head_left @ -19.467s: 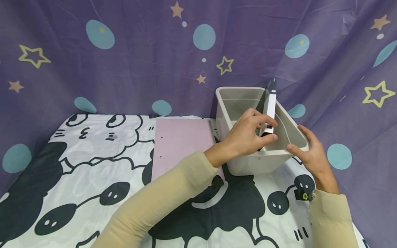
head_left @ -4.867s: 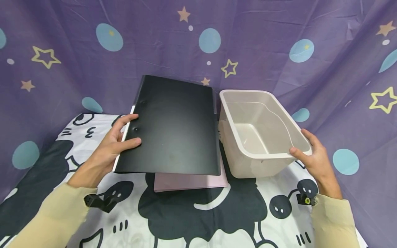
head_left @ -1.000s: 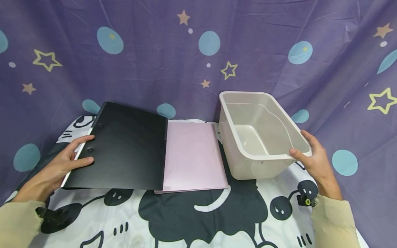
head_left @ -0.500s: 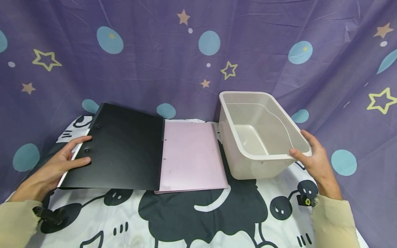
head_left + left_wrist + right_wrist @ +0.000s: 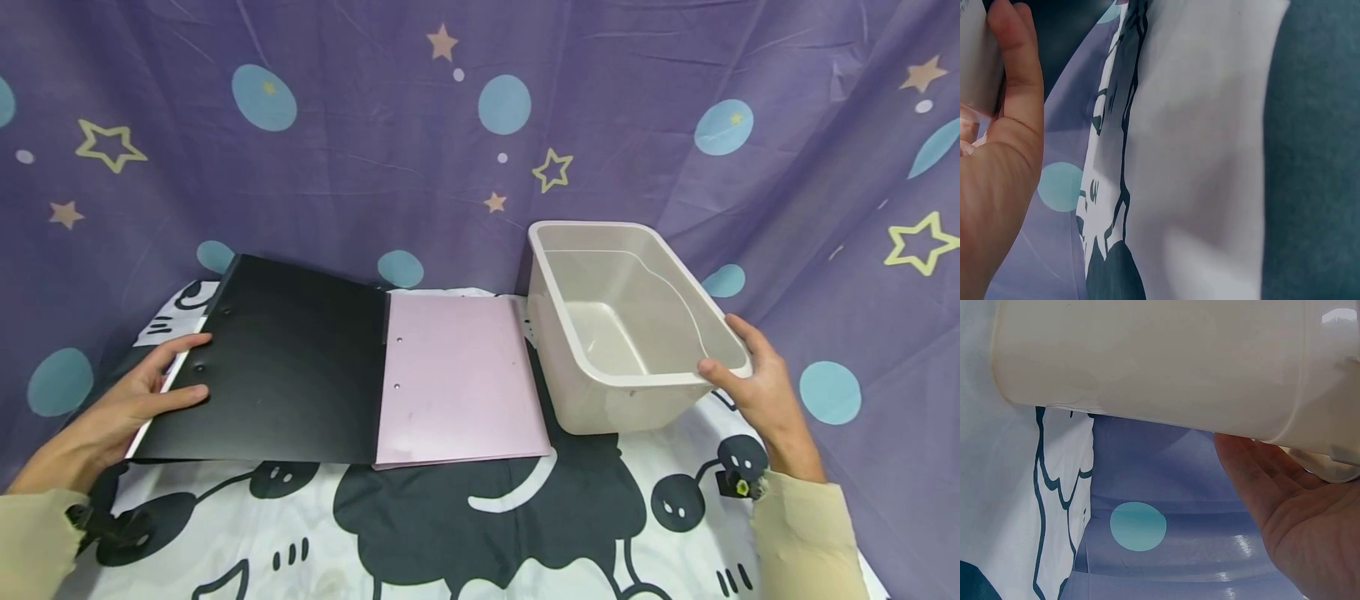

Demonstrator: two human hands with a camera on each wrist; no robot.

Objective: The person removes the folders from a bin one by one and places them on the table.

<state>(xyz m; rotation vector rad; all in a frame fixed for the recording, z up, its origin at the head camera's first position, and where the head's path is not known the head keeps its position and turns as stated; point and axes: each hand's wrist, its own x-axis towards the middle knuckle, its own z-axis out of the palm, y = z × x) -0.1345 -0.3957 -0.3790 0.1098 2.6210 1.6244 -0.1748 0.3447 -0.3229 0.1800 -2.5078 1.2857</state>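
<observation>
A black binder (image 5: 281, 367) with a white-edged spine is in my left hand (image 5: 138, 404), thumb on its top face and fingers at the spine side. It is slightly tilted, and its right edge meets the left side of a pink binder (image 5: 465, 379) lying flat. In the left wrist view, the left hand (image 5: 1010, 137) shows beside the white spine label (image 5: 979, 56). My right hand (image 5: 768, 400) grips the near right corner of a beige plastic bin (image 5: 622, 404), thumb over the rim. From the right wrist, that hand (image 5: 1297, 512) appears against the bin's outer wall.
A white sheet with black cartoon figures (image 5: 495, 533) covers the surface. Behind it hangs a purple curtain (image 5: 360, 150) with stars and dots. The bin stands upright close to the curtain, right of the pink binder, with nothing seen inside it.
Earliest, the left hand held a binder inside the bin; later the black binder hung over the pink one. Over the last second it slid left and lowered slightly. The right hand stayed put.
</observation>
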